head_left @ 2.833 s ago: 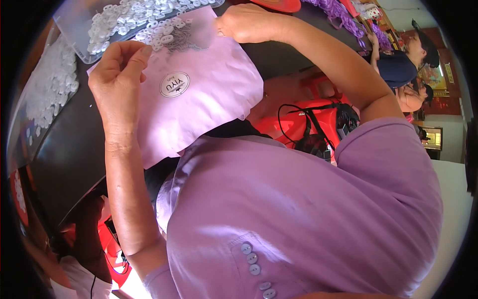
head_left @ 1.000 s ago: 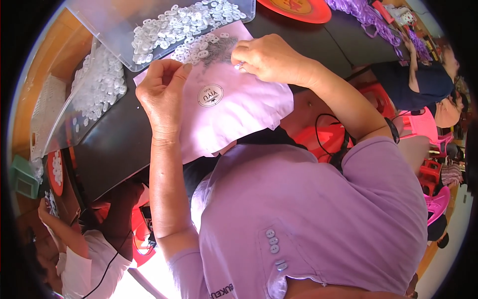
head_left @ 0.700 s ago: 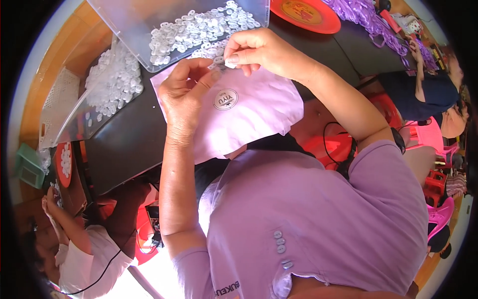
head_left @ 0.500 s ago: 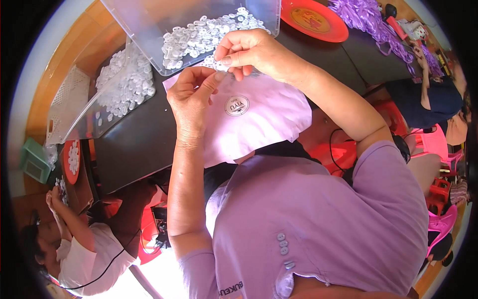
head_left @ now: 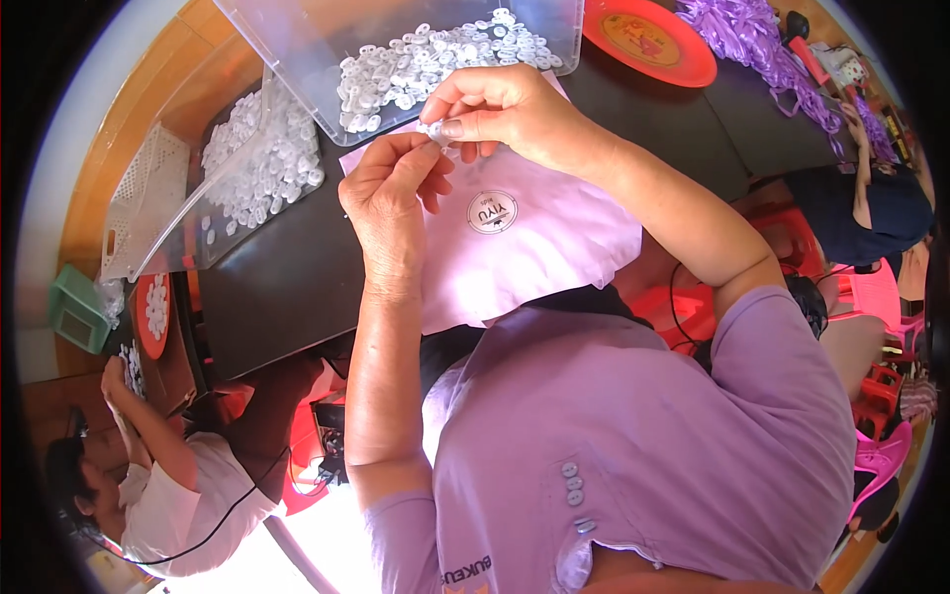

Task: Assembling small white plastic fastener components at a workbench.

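My left hand (head_left: 391,193) and my right hand (head_left: 510,111) meet fingertip to fingertip, both closed in a pinch. Between them is a small white plastic piece (head_left: 432,130), partly covered by the fingers. Beneath the hands a pink cloth (head_left: 534,243) with a round printed mark drapes from the table edge over my lap. Just beyond my fingers stands a clear plastic bin (head_left: 297,74) holding many similar white pieces (head_left: 416,64), rounded and with dark spots or holes.
Left of my hands, another clear container (head_left: 188,233) holds a heap of white pieces. A red plate (head_left: 683,59) and purple ribbons (head_left: 742,45) lie at the far right. One person (head_left: 193,495) works at the left, another (head_left: 861,208) at the right. The dark table (head_left: 287,297) runs between.
The whole view has shifted slightly, so the bin and table sit further right. My hands stay pinched together, and the right fingertips have turned a little over the white piece.
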Demonstrator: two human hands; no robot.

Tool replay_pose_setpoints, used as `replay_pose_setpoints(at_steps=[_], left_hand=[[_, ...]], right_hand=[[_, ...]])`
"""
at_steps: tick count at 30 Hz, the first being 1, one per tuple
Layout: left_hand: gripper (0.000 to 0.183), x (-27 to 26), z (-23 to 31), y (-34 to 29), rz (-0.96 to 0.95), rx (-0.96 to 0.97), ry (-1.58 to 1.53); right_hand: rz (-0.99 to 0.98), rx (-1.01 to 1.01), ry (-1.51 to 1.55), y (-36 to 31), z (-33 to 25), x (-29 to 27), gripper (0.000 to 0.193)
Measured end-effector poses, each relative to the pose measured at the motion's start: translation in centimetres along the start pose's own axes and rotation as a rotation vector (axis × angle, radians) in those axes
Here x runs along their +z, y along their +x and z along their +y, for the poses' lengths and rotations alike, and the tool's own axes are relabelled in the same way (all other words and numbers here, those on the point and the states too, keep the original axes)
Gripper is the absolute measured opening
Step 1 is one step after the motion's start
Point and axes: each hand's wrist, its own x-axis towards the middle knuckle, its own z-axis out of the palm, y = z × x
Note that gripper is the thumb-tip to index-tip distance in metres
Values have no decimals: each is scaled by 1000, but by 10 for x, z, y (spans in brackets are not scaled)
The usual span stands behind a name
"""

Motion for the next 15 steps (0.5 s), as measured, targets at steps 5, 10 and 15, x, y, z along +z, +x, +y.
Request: replay_pose_setpoints(at_steps=[5,10,15], left_hand=[[8,1,-2,0,-8,34,-14],[17,7,-1,-2,-67,128,-11],[24,7,-4,-4,-76,206,99]], right_hand=[[34,16,69,-2,4,2,20],[-9,41,102,-2,-3,-6,30],[-41,26,176,-6,-6,-10,33]])
